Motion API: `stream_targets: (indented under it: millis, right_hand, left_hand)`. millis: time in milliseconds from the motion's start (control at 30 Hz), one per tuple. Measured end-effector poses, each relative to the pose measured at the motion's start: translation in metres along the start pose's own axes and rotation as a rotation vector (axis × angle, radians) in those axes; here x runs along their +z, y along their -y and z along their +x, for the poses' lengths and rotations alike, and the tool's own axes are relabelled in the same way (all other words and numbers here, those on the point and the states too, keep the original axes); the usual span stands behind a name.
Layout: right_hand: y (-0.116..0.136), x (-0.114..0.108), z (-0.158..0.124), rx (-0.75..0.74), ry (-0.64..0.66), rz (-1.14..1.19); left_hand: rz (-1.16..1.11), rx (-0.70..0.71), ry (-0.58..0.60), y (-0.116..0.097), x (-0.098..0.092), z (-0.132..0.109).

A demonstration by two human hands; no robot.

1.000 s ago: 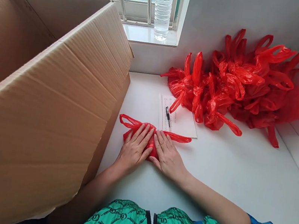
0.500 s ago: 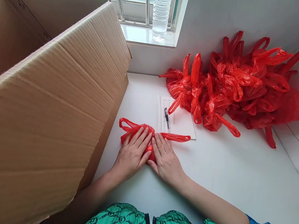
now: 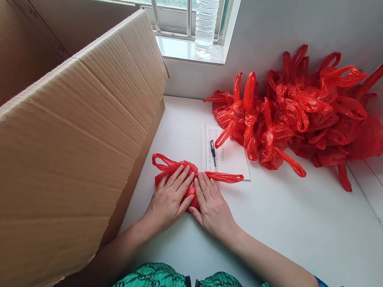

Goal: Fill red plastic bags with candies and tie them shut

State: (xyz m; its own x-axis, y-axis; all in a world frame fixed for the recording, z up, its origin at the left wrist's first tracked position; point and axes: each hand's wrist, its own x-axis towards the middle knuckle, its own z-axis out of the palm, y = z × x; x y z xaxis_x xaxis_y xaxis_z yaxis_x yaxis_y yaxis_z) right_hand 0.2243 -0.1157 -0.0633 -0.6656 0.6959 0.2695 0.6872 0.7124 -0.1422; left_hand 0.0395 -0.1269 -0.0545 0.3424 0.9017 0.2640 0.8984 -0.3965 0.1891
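Note:
A red plastic bag (image 3: 191,191) lies on the white table right in front of me, its two handle loops stretched out to left and right. My left hand (image 3: 168,198) rests flat on its left part, fingers extended. On the bag's right side lies my right hand (image 3: 213,204), also flat with straight fingers. The two thumbs come close together at the near edge of the bag. Whatever the bag contains is hidden under the hands and the plastic.
At left stands a large open cardboard box (image 3: 68,143). Several knotted red bags (image 3: 313,109) are heaped against the wall at back right. A notebook (image 3: 235,162) with a pen (image 3: 213,153) lies behind my hands. A water bottle (image 3: 206,17) stands on the windowsill.
The whole view has shifted slightly, with the background sitting a little lower in the picture. Both hands and the bag under them stay in place.

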Motion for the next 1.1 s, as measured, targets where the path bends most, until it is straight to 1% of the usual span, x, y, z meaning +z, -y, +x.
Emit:
stream_targets:
  millis: [233, 500, 567, 667, 767, 867, 933, 967, 1033, 1100]
  right_hand:
    - [0.000, 0.000, 0.000, -0.001, -0.002, 0.014]
    - [-0.004, 0.001, 0.003, -0.048, -0.062, 0.042]
    - [-0.006, -0.003, 0.003, -0.081, -0.073, 0.070]
    - [-0.011, -0.018, 0.002, -0.139, -0.092, 0.145]
    - [-0.016, -0.036, 0.000, -0.152, -0.185, 0.254]
    - [-0.024, -0.048, -0.002, -0.088, -0.273, 0.344]
    - [-0.029, -0.051, -0.003, -0.010, -0.267, 0.384]
    - [-0.032, -0.053, -0.003, 0.029, -0.257, 0.408]
    - [-0.036, -0.054, -0.004, 0.103, -0.253, 0.495]
    - [-0.039, -0.056, -0.003, 0.194, -0.277, 0.637]
  left_hand:
    - [-0.038, 0.000, -0.024, 0.003, 0.002, -0.002]
    - [-0.128, -0.007, -0.044, 0.007, -0.001, 0.000]
    - [-0.162, -0.026, -0.060, 0.007, -0.003, 0.000]
    - [-0.182, -0.081, -0.085, 0.008, -0.010, -0.003]
    - [-0.134, -0.162, -0.122, 0.009, -0.018, -0.006]
    - [-0.089, -0.202, -0.111, 0.010, -0.026, -0.007]
    - [-0.092, -0.207, -0.124, 0.009, -0.032, -0.007]
    - [-0.110, -0.208, -0.154, 0.008, -0.035, -0.007]
    - [-0.217, -0.224, -0.252, 0.006, -0.040, -0.007]
    - [-0.477, -0.280, -0.329, 0.002, -0.044, -0.006]
